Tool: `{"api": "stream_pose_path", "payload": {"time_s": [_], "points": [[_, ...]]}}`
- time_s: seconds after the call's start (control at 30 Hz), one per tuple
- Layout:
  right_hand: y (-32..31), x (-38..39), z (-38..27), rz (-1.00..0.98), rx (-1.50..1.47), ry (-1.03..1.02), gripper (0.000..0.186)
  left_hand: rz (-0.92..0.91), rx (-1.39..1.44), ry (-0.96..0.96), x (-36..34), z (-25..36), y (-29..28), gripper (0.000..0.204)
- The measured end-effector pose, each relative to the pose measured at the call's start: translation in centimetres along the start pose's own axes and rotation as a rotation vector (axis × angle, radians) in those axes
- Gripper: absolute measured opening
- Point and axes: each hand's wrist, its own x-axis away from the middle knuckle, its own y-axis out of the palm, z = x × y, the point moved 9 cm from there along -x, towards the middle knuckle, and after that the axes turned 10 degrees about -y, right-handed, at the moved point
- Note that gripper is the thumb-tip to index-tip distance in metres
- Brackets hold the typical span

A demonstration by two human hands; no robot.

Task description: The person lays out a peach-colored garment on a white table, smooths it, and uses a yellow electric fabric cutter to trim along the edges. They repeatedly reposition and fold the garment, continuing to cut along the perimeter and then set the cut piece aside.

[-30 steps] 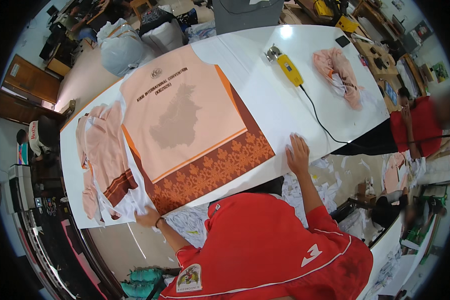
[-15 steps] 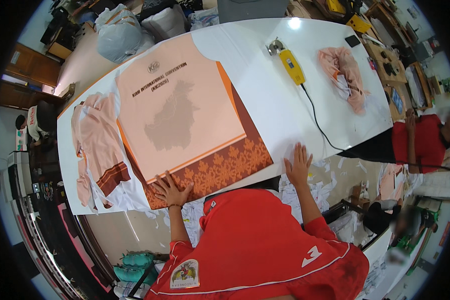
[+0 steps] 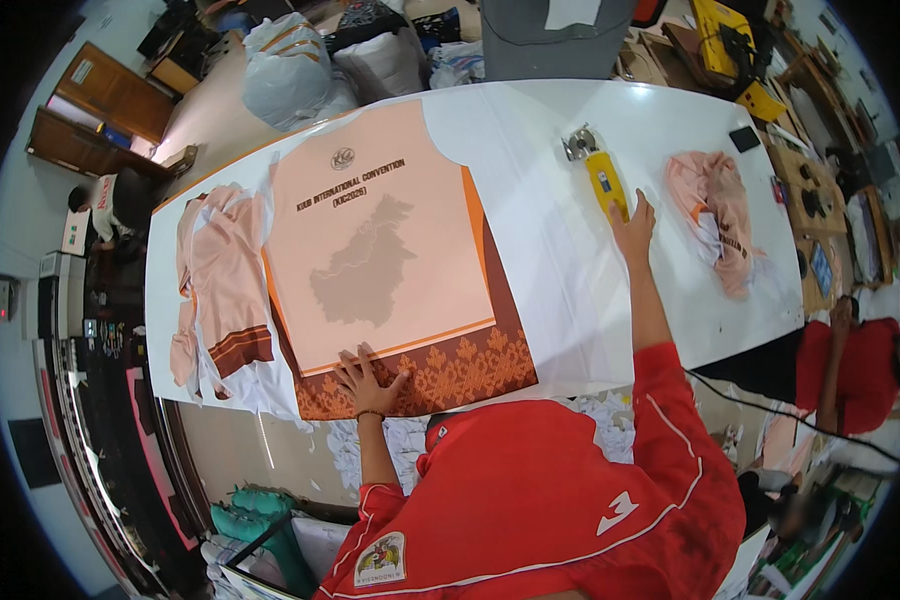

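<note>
A peach printed fabric panel (image 3: 440,240) with a brown patterned lower band lies spread on the white table (image 3: 560,300). My left hand (image 3: 368,384) rests flat on its lower edge, fingers spread. Beyond my right hand (image 3: 634,232) lies a yellow handheld electric fabric cutter (image 3: 606,182) with a round metal head. My right fingers are apart beside the rear end of its handle; whether they touch it I cannot tell. Brown and orange edges of fabric show from under the peach panel.
Crumpled peach pieces (image 3: 225,280) lie at the table's left, and another bunched piece (image 3: 712,215) at its right, near a black phone-like object (image 3: 744,138). A grey bin (image 3: 555,50) stands behind. A black cable (image 3: 800,420) runs at the right, near a person in red (image 3: 855,375).
My right hand has moved from the table's near edge forward to the cutter's handle. My left hand stays on the panel's lower edge. The whole view has shifted somewhat.
</note>
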Motion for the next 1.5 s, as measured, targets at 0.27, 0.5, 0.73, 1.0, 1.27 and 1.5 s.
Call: {"api": "stream_pose_path", "payload": {"time_s": [0.27,0.5,0.73,1.0,1.27,1.5], "points": [[8.2,-5.0,4.1,-0.496,-0.082,0.352,0.078,0.041,0.065,-0.118,2.3,-3.9,1.5,0.149],[4.3,-1.3,4.0,-0.450,-0.545,0.509,0.054,0.019,0.037,-0.109,2.4,-4.7,2.1,0.150],[-7.0,16.4,-0.6,-0.305,-0.751,0.599,0.062,-0.028,-0.005,-0.116,2.4,-4.0,0.5,0.146],[-14.4,33.1,-3.6,-0.395,-0.183,0.574,0.077,0.190,0.022,0.342,0.3,1.5,-1.9,0.115],[-17.3,38.8,-8.9,-0.391,-0.064,0.486,0.082,0.203,0.020,0.551,0.2,1.7,-1.6,0.106],[-17.4,44.7,-13.4,-0.555,-0.008,0.406,0.078,0.255,0.086,0.649,0.9,0.6,-1.5,0.101]]}}
